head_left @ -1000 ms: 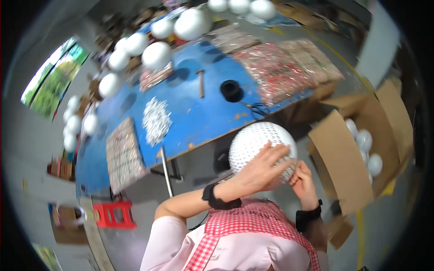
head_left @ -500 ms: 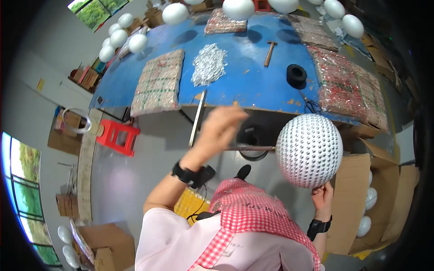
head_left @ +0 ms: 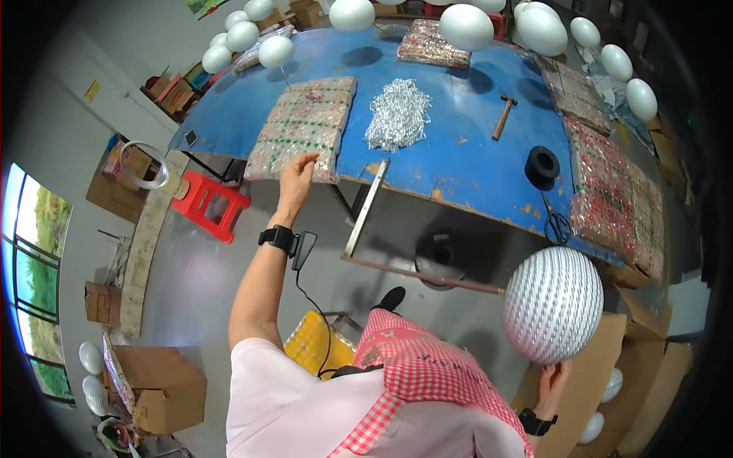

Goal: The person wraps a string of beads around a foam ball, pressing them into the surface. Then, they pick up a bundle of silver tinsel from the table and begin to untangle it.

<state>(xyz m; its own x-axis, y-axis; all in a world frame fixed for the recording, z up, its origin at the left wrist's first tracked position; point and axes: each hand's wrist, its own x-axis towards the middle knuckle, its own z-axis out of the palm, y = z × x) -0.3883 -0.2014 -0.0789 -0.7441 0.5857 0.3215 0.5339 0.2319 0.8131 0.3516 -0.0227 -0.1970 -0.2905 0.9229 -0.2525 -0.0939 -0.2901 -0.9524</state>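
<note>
A large white ball covered in rows of silver studs sits at the end of a thin rod. From below, my right hand holds its underside with bent fingers; the ball partly hides the fingertips. My left hand is raised near the table's front edge, beside a flat plastic-wrapped bundle. Its fingers are drawn together, and whatever may be between them is too small to see. A pile of shiny silver strands lies right of that bundle on the blue table.
A metal bar slants from the table edge down to the rod. On the table are a hammer, a black tape roll, scissors and more wrapped bundles. White balls stand around its far side. Cardboard boxes are at right.
My left hand has swung left and away from above the rod, toward the wrapped bundle. My right hand remains under the ball, whose studs now look streaked. The whole view has shifted.
</note>
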